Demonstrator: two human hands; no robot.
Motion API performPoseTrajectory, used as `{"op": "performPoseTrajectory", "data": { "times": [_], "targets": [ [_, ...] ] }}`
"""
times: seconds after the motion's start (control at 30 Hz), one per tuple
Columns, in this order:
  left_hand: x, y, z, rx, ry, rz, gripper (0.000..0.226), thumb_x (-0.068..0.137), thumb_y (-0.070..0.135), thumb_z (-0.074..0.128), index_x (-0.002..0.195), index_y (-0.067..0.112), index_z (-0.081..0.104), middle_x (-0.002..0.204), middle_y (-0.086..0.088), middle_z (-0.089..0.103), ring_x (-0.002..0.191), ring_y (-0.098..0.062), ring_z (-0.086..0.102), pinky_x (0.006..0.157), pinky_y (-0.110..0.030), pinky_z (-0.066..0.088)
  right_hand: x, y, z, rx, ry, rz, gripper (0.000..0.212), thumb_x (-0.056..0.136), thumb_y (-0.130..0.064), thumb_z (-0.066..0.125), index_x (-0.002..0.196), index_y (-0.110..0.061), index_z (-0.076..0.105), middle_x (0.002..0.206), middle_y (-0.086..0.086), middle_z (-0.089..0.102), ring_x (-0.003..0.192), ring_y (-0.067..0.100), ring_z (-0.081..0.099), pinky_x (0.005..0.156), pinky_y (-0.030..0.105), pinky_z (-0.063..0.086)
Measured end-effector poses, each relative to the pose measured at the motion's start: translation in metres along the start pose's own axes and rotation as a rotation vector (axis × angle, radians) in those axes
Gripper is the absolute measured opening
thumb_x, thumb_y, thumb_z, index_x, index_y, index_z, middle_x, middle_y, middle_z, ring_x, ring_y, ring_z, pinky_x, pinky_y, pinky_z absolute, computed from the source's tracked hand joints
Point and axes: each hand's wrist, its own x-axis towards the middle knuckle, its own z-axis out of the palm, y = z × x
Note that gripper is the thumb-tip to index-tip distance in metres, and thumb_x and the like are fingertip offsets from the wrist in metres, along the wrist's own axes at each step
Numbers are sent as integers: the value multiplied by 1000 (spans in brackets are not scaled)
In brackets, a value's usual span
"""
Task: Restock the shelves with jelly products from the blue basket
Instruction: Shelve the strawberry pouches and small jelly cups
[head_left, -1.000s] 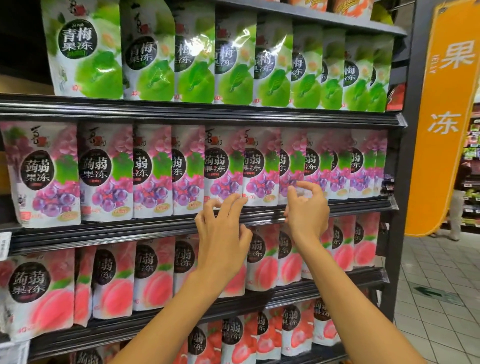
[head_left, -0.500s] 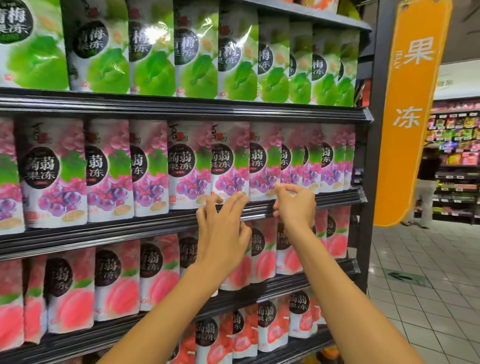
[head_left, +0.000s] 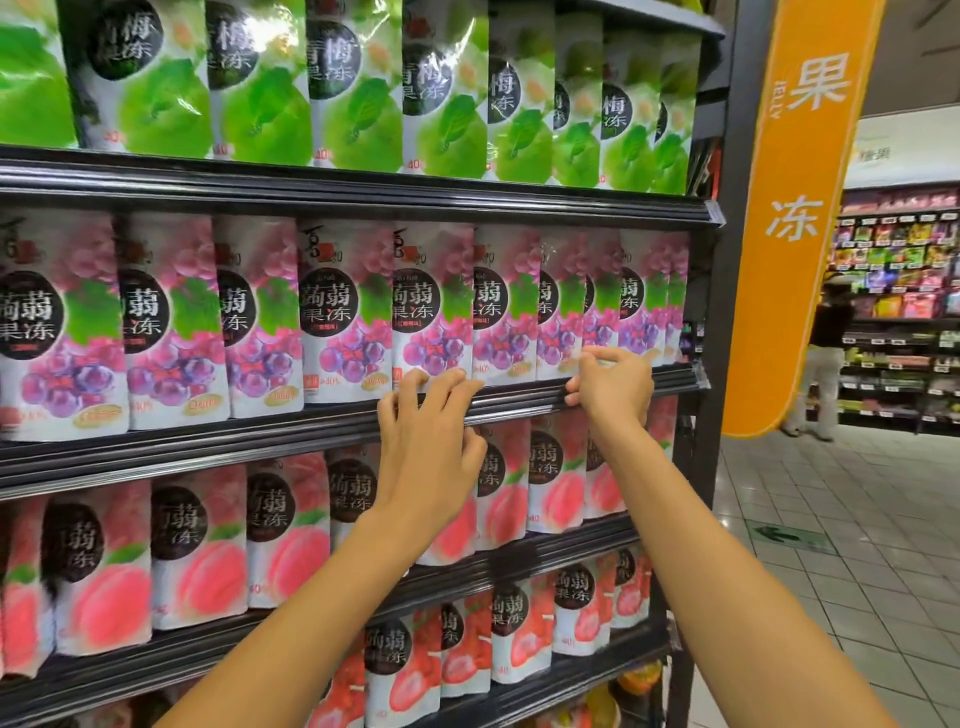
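Observation:
Grape jelly pouches (head_left: 436, 306), white with purple grapes, stand in a row on the middle shelf (head_left: 260, 436). My left hand (head_left: 431, 447) rests on the shelf's front rail, its fingertips bent against the bottom of one grape pouch. Further right, my right hand (head_left: 615, 387) has curled fingers touching the bottom edge of another grape pouch (head_left: 602, 312), with the thumb on the rail. Neither hand carries a pouch. Green plum jelly pouches (head_left: 358, 93) fill the shelf above and peach jelly pouches (head_left: 291, 535) the shelf below. The blue basket is out of view.
Strawberry pouches (head_left: 514, 634) sit on the lowest visible shelf. The shelf unit ends at a dark upright post (head_left: 727, 260) beside an orange jelly sign (head_left: 800, 208). A tiled aisle (head_left: 831, 571) opens to the right, where a person (head_left: 826, 364) stands by far shelves.
The view has swung right and closer to the shelf. Both hands stay at the grape shelf's rail; the right hand's fingers have curled lower onto a pouch's bottom edge.

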Motion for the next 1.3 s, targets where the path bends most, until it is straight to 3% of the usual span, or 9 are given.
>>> {"op": "performPoseTrajectory", "data": {
  "times": [0.2, 0.33, 0.43, 0.6, 0.7, 0.8, 0.9, 1.13, 1.3],
  "targets": [
    [-2, 4, 0, -49, 21, 15, 47, 89, 15, 52, 135, 25, 50, 144, 8, 45, 134, -26, 28, 108, -40, 18, 4, 5, -5, 47, -30, -48, 13, 93, -21, 54, 91, -24, 66, 47, -6, 65, 38, 8, 59, 68, 38, 60],
    [-22, -10, -1, -260, 148, 26, 38, 84, 2, 57, 120, 16, 63, 123, 5, 60, 119, -16, 41, 102, -32, 32, -20, 21, -11, 71, 6, -187, 11, 91, -24, 55, 98, -25, 64, 48, -7, 64, 39, 6, 57, 53, 29, 53],
    [-58, -24, 6, -297, 106, -12, 32, 83, -3, 58, 109, 13, 66, 108, 4, 63, 105, -14, 48, 93, -26, 41, -57, 55, -10, 52, -164, -271, 5, 93, -25, 58, 91, -25, 62, 50, 0, 62, 46, 10, 59, 49, 23, 48],
    [-119, -40, 25, -297, -14, -219, 30, 87, 2, 58, 112, 16, 64, 114, 8, 58, 111, -9, 45, 95, -3, 23, -108, 116, 10, -144, -446, -287, 9, 92, -20, 64, 97, -14, 69, 73, -8, 63, 63, -2, 58, 59, 7, 42],
    [-138, -46, 34, -310, -53, -286, 32, 87, 0, 55, 115, 14, 62, 115, 7, 55, 112, -13, 46, 94, -10, 27, -124, 130, 24, -157, -427, -254, 15, 92, -19, 66, 104, -10, 66, 72, -5, 60, 68, 1, 57, 64, 6, 42],
    [-149, -49, 40, -295, -80, -316, 39, 86, -1, 55, 121, 13, 62, 125, 6, 51, 119, -11, 42, 100, -9, 25, -127, 133, 32, -144, -421, -180, 19, 92, -21, 67, 105, -8, 68, 64, -6, 62, 67, 12, 63, 78, 31, 53],
    [-155, -54, 45, -260, -91, -309, 42, 86, 2, 55, 125, 16, 62, 133, 7, 49, 127, -12, 40, 107, -17, 27, -127, 133, 38, -182, -422, -151, 12, 91, -27, 67, 95, -16, 70, 59, -4, 65, 65, 21, 68, 74, 38, 57],
    [-158, -51, 46, -250, -108, -307, 43, 89, 9, 53, 130, 21, 57, 145, 7, 44, 135, -12, 36, 114, -31, 30, -125, 136, 37, -189, -373, -127, 9, 90, -32, 66, 82, -28, 65, 58, -6, 66, 60, 20, 69, 65, 39, 57],
    [-162, -49, 42, -278, -107, -274, 49, 88, 8, 52, 134, 24, 55, 143, 10, 49, 135, -7, 38, 115, -30, 29, -129, 141, 35, -105, -358, -126, 16, 90, -33, 67, 100, -20, 66, 61, -5, 68, 45, 5, 63, 52, 24, 44]
  ]
}}
